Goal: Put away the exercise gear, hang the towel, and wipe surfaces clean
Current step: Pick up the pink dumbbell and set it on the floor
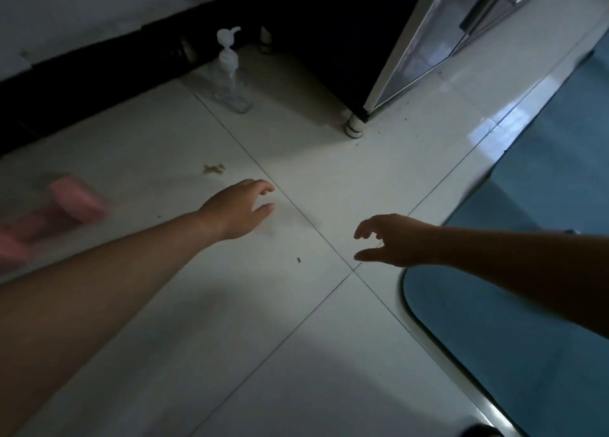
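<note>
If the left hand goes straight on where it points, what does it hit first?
Probably the cabinet leg. The left hand points up and right across bare floor tiles toward it. Depth is unclear, so it might pass just beside the leg.

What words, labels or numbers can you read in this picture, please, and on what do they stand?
None can be read.
The clear bottle shows no label.
The dumbbell is blurred, with no marking to make out.
The cabinet, mat and floor carry no text.
</note>
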`<state>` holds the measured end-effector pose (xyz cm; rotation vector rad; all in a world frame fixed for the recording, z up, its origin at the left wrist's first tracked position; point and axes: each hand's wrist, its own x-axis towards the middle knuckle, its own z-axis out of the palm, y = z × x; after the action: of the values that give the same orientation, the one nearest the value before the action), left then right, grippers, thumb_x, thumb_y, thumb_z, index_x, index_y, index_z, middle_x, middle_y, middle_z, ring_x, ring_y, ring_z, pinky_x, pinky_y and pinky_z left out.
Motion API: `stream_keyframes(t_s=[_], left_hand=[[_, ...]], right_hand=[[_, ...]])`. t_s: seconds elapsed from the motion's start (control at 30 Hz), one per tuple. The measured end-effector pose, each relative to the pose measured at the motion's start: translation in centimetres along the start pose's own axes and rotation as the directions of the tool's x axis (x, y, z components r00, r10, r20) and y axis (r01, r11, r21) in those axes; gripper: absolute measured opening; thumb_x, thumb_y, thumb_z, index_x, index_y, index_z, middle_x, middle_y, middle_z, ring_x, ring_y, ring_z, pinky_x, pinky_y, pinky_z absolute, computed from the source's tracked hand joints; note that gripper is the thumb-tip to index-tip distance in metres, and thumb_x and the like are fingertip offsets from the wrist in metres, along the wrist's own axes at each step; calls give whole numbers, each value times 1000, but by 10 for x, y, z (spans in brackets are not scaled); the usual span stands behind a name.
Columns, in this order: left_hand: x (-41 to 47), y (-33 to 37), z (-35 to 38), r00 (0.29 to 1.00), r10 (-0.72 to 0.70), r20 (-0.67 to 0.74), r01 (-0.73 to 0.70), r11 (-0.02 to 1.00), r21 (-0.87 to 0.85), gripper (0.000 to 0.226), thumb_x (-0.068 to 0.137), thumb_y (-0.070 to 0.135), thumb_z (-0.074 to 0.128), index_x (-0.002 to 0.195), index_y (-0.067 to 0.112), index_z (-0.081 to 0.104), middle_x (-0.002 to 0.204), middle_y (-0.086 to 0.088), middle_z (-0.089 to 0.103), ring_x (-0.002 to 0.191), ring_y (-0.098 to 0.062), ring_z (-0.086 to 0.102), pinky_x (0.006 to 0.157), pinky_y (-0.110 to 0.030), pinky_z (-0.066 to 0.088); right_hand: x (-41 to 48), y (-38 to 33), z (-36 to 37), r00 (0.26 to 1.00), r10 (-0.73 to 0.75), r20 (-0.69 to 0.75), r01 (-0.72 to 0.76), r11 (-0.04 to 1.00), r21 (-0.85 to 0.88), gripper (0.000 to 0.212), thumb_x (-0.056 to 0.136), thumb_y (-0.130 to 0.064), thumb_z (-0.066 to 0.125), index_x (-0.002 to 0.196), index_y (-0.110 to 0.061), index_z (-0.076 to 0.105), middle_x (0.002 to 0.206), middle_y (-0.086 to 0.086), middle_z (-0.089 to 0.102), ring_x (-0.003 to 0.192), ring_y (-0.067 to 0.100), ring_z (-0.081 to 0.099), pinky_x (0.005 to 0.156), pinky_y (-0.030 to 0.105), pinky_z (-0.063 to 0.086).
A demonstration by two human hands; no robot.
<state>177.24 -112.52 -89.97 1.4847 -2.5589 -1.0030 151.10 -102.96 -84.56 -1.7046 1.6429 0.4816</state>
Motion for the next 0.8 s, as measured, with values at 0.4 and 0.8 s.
stream_keyframes(t_s=[0.4,0.8], left_hand=[[54,146,-37,988,64,138,-111,923,368,43,94,41,46,133,25,42,134,4,47,117,-14,48,96,-32,42],[81,260,96,938,232,258,-269,956,121,43,94,37,49,132,21,43,134,0,49,116,-17,50,96,-32,42]], right_hand=[[-7,76,-23,932,-76,-354,222,892,393,46,84,-49,59,122,-22,54,121,-3,57,98,13,56,83,23,42],[-99,224,54,836,430,-340,-170,793,585,46,84,-43,64,120,-17,57,118,1,60,101,19,56,82,23,38]])
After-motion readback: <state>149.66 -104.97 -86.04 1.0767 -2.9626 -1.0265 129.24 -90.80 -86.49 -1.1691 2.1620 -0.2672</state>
